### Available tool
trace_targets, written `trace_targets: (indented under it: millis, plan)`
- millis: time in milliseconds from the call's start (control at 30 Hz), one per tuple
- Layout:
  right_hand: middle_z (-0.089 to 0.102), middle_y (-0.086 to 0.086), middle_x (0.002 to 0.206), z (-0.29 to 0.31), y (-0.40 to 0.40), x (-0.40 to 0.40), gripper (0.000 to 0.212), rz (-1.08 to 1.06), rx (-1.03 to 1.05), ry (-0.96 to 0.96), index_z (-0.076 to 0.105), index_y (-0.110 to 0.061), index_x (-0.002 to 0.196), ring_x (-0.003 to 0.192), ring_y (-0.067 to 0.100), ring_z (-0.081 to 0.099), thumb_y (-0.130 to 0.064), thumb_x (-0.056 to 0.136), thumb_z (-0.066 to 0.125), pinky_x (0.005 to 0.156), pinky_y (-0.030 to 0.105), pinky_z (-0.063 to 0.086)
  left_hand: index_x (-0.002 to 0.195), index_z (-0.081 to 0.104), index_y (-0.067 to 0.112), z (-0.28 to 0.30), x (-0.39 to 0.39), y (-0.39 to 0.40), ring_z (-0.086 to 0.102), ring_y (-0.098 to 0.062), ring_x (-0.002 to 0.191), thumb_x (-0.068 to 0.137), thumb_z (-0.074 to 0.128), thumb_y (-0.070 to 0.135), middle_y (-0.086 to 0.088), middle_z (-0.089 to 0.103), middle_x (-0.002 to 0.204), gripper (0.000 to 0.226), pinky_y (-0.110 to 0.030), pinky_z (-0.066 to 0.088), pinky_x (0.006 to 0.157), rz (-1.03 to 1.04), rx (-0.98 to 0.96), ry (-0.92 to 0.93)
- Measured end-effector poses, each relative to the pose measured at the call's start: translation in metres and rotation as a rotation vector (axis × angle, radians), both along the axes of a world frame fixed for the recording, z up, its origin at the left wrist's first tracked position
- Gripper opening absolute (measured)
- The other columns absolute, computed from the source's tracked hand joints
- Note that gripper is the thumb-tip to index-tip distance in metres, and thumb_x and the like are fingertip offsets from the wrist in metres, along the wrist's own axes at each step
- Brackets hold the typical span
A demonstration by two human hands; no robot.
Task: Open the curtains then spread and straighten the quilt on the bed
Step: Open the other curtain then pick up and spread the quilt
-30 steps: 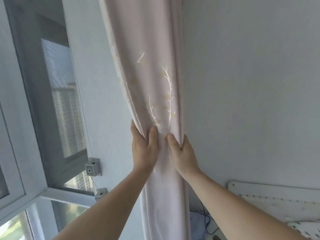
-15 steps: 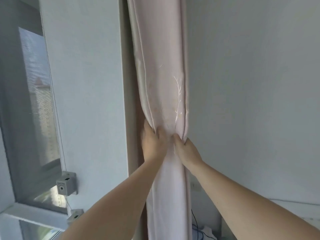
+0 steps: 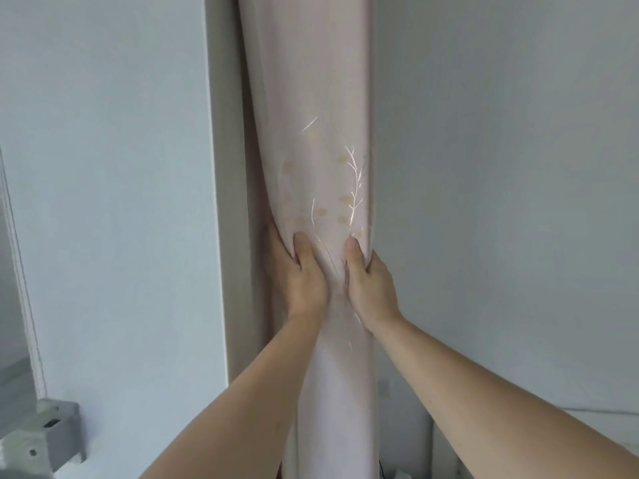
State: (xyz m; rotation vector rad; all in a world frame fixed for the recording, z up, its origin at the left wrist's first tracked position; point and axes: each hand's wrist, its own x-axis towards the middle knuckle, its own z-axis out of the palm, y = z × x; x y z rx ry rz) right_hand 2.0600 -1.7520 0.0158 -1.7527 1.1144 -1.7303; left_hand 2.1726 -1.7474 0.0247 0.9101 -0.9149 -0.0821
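Hands: left hand (image 3: 300,275), right hand (image 3: 370,284) still gripping curtain (image 3: 313,98), bunched tighter.

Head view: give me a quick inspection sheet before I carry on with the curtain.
Surface: bed and quilt not in view.
Job's things: pink curtain gathered into a bundle in the wall corner.
Clutter: nothing seen.
Grips: left hand and right hand both clutch the curtain, thumbs in front.
Cables: thin cord along the window edge at left.
Surroundings: white wall; grey bracket at lower left.
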Motion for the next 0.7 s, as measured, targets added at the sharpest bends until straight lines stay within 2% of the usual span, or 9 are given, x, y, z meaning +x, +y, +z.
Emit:
trace_targets:
  millis: [67, 133, 233, 333, 467, 567, 633, 700]
  plan:
    - [0.072, -0.006, 0.082, -0.001, -0.014, 0.003, 0.055, 0.002, 0.039, 0.007, 0.067, -0.026, 0.087, 0.083, 0.010, 0.068, -0.070, 0.103, 0.038, 0.076, 0.030, 0.052, 0.156, 0.041, 0.030, 0.000, 0.000, -0.013, 0.045, -0.006, 0.145, 0.109, 0.035, 0.042, 0.013, 0.051, 0.155, 0.049, -0.039, 0.036, 0.122, -0.023, -0.052, -0.016]
    - [0.073, -0.005, 0.084, 0.001, -0.023, 0.006, 0.058, 0.017, 0.037, 0.032, 0.069, -0.025, 0.087, 0.085, 0.009, 0.069, -0.069, 0.105, 0.036, 0.077, 0.030, 0.053, 0.151, 0.048, 0.033, 0.001, 0.001, -0.023, 0.051, -0.002, 0.139, 0.110, 0.033, 0.040, 0.017, 0.057, 0.148, 0.045, -0.038, 0.040, 0.119, -0.042, -0.087, -0.014]
    - [0.069, -0.003, 0.074, 0.004, -0.047, 0.011, 0.065, 0.003, 0.007, 0.057, 0.065, -0.021, 0.076, 0.076, 0.012, 0.067, -0.068, 0.106, 0.032, 0.067, 0.031, 0.047, 0.148, 0.054, 0.029, 0.005, 0.001, -0.046, 0.055, -0.004, 0.135, 0.110, 0.034, 0.040, 0.014, 0.061, 0.144, 0.044, -0.038, 0.043, 0.117, -0.001, -0.092, 0.014]
    - [0.065, 0.003, 0.065, 0.004, -0.076, 0.013, 0.076, -0.072, -0.027, 0.060, 0.062, -0.008, 0.070, 0.066, 0.017, 0.064, -0.067, 0.107, 0.029, 0.060, 0.033, 0.045, 0.147, 0.055, 0.028, 0.006, 0.000, -0.079, 0.057, -0.007, 0.134, 0.109, 0.033, 0.043, 0.011, 0.063, 0.142, 0.046, -0.039, 0.045, 0.115, 0.024, -0.121, -0.013]
    - [0.059, 0.001, 0.059, 0.005, -0.133, 0.011, 0.074, -0.100, -0.002, 0.069, 0.047, -0.018, 0.057, 0.061, 0.023, 0.062, -0.069, 0.106, 0.027, 0.054, 0.033, 0.037, 0.150, 0.052, 0.024, 0.003, -0.001, -0.146, 0.054, -0.012, 0.139, 0.107, 0.031, 0.053, 0.006, 0.061, 0.148, 0.056, -0.040, 0.043, 0.116, 0.075, -0.049, -0.076]
    - [0.068, 0.006, 0.072, 0.012, -0.184, 0.006, 0.076, -0.098, 0.131, 0.111, 0.055, -0.015, 0.065, 0.072, 0.028, 0.067, -0.075, 0.102, 0.026, 0.064, 0.037, 0.049, 0.150, 0.054, 0.018, 0.008, 0.005, -0.197, 0.056, -0.022, 0.137, 0.104, 0.030, 0.057, -0.003, 0.062, 0.147, 0.064, -0.040, 0.045, 0.114, 0.109, 0.093, -0.151]
    - [0.071, 0.006, 0.082, 0.016, -0.221, -0.002, 0.077, -0.097, 0.197, 0.152, 0.061, -0.014, 0.079, 0.080, 0.029, 0.068, -0.079, 0.098, 0.024, 0.070, 0.038, 0.052, 0.150, 0.054, 0.015, 0.014, 0.006, -0.231, 0.057, -0.026, 0.136, 0.107, 0.035, 0.049, -0.006, 0.062, 0.147, 0.058, -0.041, 0.045, 0.113, 0.083, 0.170, -0.182]
    - [0.071, 0.005, 0.084, 0.015, -0.245, -0.009, 0.069, -0.097, 0.182, 0.178, 0.057, -0.020, 0.090, 0.081, 0.027, 0.069, -0.081, 0.095, 0.025, 0.069, 0.037, 0.052, 0.148, 0.056, 0.016, 0.016, 0.008, -0.249, 0.059, -0.026, 0.134, 0.109, 0.038, 0.043, -0.004, 0.064, 0.144, 0.051, -0.040, 0.046, 0.113, 0.054, 0.194, -0.183]
